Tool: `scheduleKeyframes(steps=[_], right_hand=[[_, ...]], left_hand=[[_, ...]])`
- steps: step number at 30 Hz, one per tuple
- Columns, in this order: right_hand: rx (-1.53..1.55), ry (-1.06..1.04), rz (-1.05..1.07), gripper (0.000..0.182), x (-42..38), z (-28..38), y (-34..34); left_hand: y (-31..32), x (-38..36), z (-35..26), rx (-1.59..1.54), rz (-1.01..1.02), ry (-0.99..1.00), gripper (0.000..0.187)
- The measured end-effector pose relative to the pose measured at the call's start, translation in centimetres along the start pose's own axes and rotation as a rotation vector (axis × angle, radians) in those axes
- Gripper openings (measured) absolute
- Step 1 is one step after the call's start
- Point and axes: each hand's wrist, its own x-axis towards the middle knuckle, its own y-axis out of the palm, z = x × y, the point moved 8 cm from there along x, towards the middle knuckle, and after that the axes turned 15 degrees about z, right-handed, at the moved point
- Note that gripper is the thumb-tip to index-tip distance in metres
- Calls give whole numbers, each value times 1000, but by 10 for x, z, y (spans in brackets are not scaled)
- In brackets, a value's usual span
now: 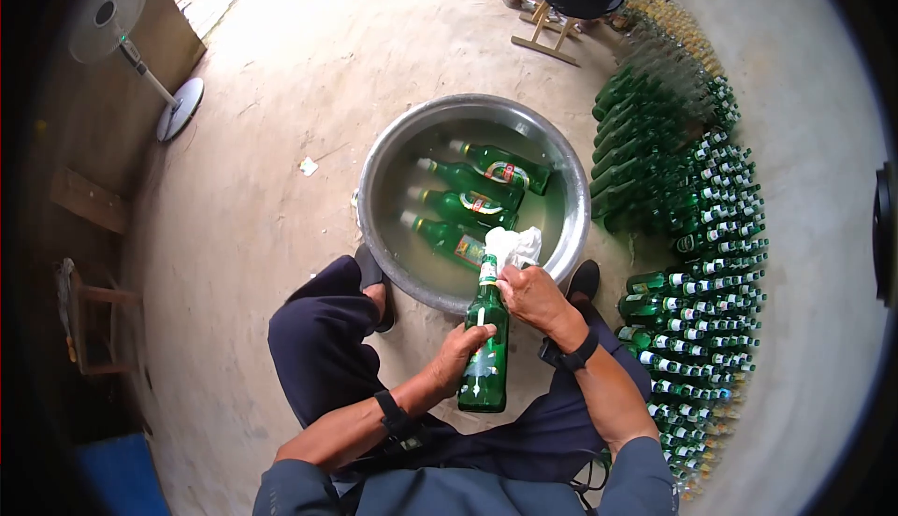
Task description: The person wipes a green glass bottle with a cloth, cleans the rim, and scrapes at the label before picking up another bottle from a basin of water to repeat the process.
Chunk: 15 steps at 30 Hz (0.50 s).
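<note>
On my remote feed: metal basin (579, 200), 4 bottles (510, 173) lying in cloudy water. Held bottle (485, 366) overlaps near rim, my left hand (456, 355) clamped round body, right hand (538, 299) gripping cloth (514, 245) at neck. Slick glass could slip under hard twist; neck could chip striking rim.

Dark trousers (323, 362), black wristbands (568, 355)

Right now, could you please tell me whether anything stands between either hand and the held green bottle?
Nothing visible for the left hand, which grips the bottle by its body. The right hand is at its neck with a white cloth; whether cloth lies under its fingers, I cannot tell.
</note>
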Motion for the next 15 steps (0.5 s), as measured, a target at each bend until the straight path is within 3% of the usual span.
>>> scheduleKeyframes(steps=[9,15], right_hand=[[-76,-23,86,15,15,-25,49],[-7,26,60,15,12,-9,39]], left_hand=[[-10,-15,12,-68,-10,-70,31],[-17,-15,15,-86,-35,-56,30]])
